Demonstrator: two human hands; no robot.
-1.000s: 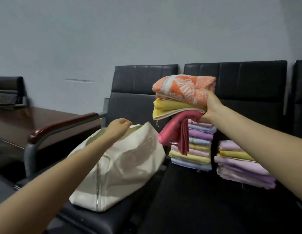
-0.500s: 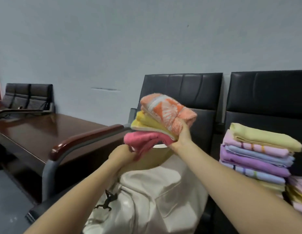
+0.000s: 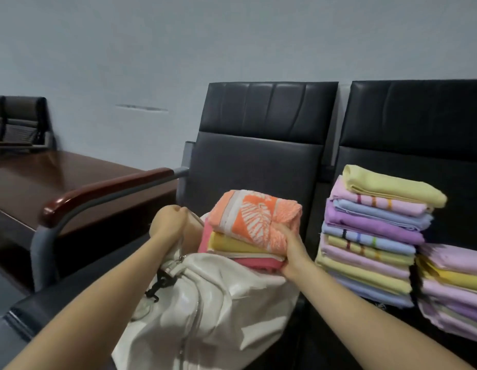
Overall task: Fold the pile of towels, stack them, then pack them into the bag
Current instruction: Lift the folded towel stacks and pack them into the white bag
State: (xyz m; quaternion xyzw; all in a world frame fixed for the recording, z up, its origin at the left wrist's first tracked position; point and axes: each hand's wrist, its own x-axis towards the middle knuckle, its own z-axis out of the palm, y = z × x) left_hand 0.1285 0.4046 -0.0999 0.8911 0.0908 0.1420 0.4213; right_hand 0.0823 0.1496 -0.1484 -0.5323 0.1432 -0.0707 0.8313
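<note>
Partly hidden, our right hand gripped the towels over the bag, whose rim our left hand pinched

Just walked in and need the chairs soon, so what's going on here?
A person is packing folded towels. The left hand holds the rim of the white bag open on a chair, while the right hand lowers a small towel bundle into its mouth. Two towel stacks wait on the next chair.
</note>
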